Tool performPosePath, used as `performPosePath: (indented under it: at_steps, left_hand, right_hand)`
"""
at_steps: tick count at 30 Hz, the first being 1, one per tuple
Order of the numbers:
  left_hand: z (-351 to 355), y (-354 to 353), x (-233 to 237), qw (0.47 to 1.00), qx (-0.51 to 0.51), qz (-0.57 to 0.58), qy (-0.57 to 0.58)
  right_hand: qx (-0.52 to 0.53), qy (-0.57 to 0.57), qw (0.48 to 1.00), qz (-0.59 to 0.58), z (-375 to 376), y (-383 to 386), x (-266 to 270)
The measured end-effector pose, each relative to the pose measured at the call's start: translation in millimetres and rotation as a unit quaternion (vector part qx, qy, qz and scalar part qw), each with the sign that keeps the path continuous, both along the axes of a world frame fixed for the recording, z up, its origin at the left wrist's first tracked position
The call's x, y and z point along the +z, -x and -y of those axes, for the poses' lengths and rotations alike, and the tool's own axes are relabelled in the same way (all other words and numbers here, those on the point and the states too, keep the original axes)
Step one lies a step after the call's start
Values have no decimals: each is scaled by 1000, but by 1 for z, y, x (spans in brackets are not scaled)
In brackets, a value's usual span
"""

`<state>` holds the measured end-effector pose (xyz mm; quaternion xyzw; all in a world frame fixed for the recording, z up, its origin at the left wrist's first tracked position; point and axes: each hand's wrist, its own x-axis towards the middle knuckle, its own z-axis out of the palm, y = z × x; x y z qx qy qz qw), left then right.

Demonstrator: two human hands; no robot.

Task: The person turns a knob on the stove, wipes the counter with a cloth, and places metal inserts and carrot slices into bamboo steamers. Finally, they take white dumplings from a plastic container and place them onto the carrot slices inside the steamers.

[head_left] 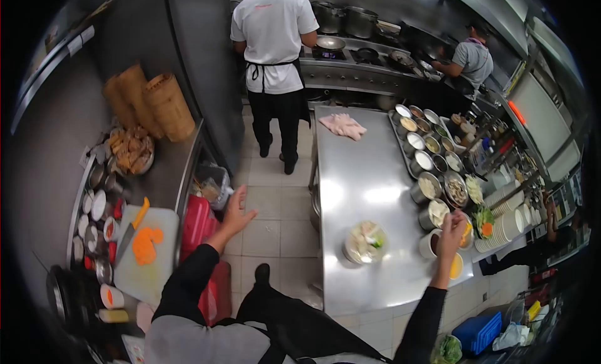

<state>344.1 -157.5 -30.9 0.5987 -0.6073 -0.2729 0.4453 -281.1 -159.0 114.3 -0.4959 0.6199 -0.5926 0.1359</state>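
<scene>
1. Dark sleeves (188, 282) and apron (294, 329) of the wearer fill the bottom edge, nearest the lens.
2. Right hand (452, 229): raised over the near right edge of the steel table (363, 176), fingers bunched together just beside a white cup (429, 244). Whether they pinch anything cannot be told.
3. Left hand (236, 210): open, fingers spread, holding nothing, out over the tiled aisle (275, 207).
4. Bowl (365, 242) of food: stands on the table between the two hands, near the front edge, apart from the cup.
5. Metal containers (432, 170) line the table's right edge. The middle of the top is bare up to a cloth (342, 125) at the far end.
6. Left counter: cutting board (156, 270) with orange slices (146, 245) and a knife (128, 235). A red crate (199, 223) juts into the aisle beside it.
7. Aisle runs open to a person in a white shirt (273, 38) standing at its far end.
</scene>
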Motion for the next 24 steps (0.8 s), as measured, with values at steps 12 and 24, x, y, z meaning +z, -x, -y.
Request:
performPosePath:
  at_steps: [12, 24]
  left_hand:
    - [287, -37, 138, 979, -183, -56, 68]
    - [618, -50, 163, 975, -170, -140, -19]
  right_hand:
    - [32, -64, 933, -352, 130, -180, 203]
    - [146, -49, 981, -119, 476, -248, 193]
